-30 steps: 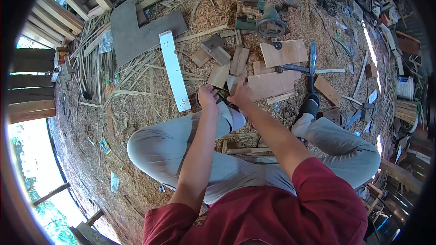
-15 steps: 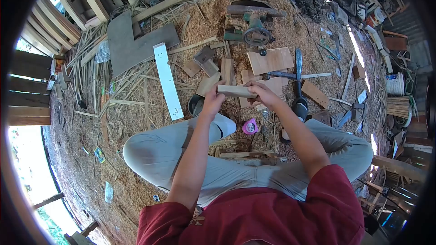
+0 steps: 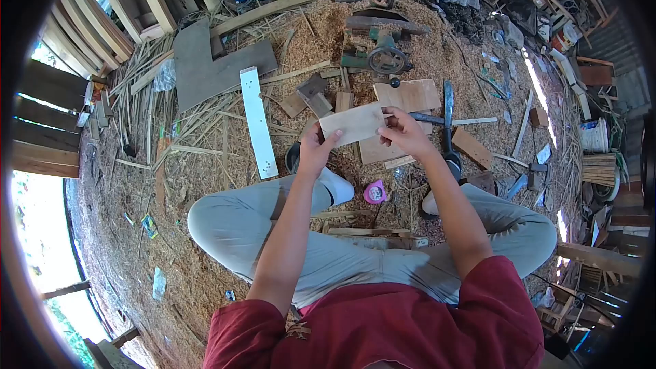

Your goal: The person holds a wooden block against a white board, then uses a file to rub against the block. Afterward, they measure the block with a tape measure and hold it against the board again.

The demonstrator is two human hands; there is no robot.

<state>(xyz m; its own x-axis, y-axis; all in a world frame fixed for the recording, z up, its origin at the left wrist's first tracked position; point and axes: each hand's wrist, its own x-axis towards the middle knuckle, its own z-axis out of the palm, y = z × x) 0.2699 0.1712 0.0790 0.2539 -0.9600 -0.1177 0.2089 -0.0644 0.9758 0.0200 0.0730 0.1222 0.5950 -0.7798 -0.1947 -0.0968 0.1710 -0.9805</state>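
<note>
Left hand (image 3: 318, 148) is closed on one end of a flat wooden board (image 3: 352, 124), its thumb laid across the near face and its fingers mostly hidden behind the edge. I have the right hand (image 3: 404, 131) at the opposite end, thumb and fingers pinching that edge, with the remaining fingers curled in. Between them the board sits raised in front of the shins, slightly tilted, its right end a little higher in my view and its broad face toward the camera.

Below the board, on the shavings between the feet, I see a pink tape measure (image 3: 374, 192). Just beyond the right hand a pale plank (image 3: 410, 94) lies flat, and to its right a long dark blade (image 3: 448, 106) points away from the seated person. A brown wood block (image 3: 471, 147) lies right of that blade. Over on the left I make out a white strip (image 3: 257, 123) with small holes, and past its far end a grey sheet (image 3: 219, 65) with a notched corner. Farther out, straight ahead, stands a green machine with a round wheel (image 3: 387, 60).
</note>
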